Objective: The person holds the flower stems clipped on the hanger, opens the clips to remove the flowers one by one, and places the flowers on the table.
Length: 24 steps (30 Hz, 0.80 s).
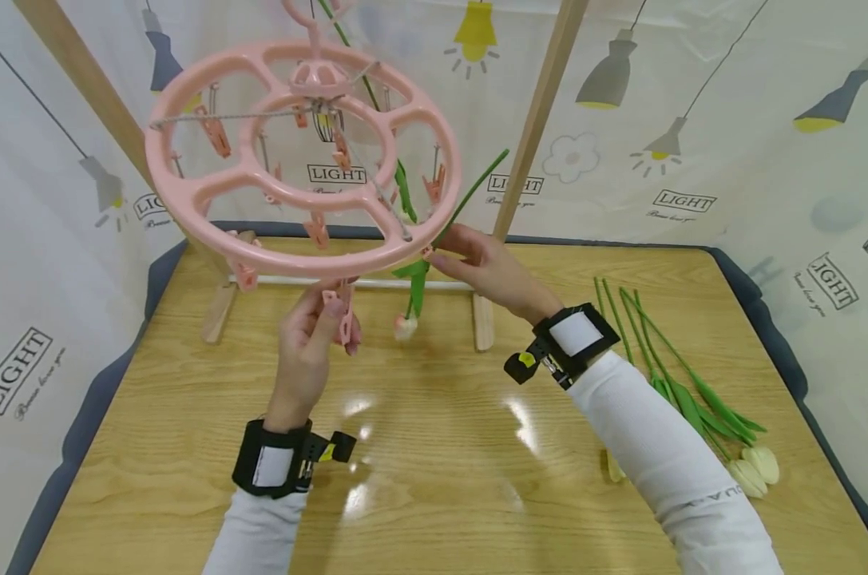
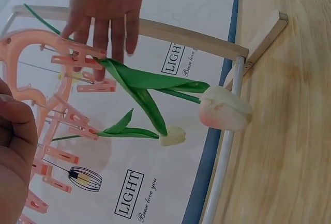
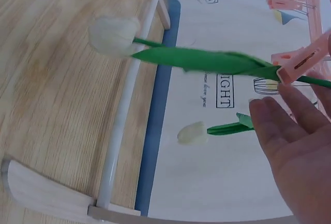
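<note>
A pink round clip hanger (image 1: 311,262) hangs above the table. My left hand (image 1: 307,335) pinches a pink clothespin (image 1: 346,319) below its front rim. Beside the rim's right part, my right hand (image 1: 494,271) has its fingers extended, with the fingertips at another pink clothespin (image 3: 305,61). That clothespin grips the stem of a pale, pink-tinged tulip (image 2: 225,108), which hangs flower down with its green leaves spread. Farther back, a second white tulip (image 2: 172,136) also hangs head down from a clothespin. Several other clothespins dangle from the hanger.
Wooden posts (image 1: 541,112) with feet and a white crossbar (image 1: 383,283) form a stand around the hanger. Several white tulips (image 1: 760,463) lie on the wooden table (image 1: 441,479) at the right, partly behind my right sleeve. A lamp-printed curtain (image 1: 764,104) closes the back.
</note>
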Motion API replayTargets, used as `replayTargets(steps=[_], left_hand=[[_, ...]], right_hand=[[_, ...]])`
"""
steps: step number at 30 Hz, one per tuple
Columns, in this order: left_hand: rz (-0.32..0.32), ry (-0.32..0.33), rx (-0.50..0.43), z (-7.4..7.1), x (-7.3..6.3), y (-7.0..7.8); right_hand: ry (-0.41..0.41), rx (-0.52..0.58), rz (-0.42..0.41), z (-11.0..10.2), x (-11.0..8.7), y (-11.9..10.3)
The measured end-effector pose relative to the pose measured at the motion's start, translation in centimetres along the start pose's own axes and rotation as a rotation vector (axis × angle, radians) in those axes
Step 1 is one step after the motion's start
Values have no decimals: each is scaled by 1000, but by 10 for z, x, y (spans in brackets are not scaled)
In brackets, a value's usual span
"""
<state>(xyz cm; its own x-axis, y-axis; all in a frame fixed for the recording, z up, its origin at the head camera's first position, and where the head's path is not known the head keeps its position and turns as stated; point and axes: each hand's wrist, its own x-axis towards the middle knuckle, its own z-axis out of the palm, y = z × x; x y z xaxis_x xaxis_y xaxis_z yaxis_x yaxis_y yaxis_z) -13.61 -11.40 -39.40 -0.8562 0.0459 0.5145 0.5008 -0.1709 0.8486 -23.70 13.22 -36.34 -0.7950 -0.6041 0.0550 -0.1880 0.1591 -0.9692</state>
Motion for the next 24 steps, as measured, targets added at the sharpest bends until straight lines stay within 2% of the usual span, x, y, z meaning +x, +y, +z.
replayTargets(steps=[5, 12, 19, 24], left_hand=[[-22, -19, -4, -3, -3, -2], [-143, -170, -33, -5, -7, -4], [-242, -273, 103, -5, -3, -10], [-281, -306, 138, -4, -3, -12]], right_hand=[[19, 89, -7, 5, -1, -3], [34, 117, -31, 8, -3, -4], [45, 72, -54, 10, -4, -2], [60, 46, -21, 15, -6, -2]])
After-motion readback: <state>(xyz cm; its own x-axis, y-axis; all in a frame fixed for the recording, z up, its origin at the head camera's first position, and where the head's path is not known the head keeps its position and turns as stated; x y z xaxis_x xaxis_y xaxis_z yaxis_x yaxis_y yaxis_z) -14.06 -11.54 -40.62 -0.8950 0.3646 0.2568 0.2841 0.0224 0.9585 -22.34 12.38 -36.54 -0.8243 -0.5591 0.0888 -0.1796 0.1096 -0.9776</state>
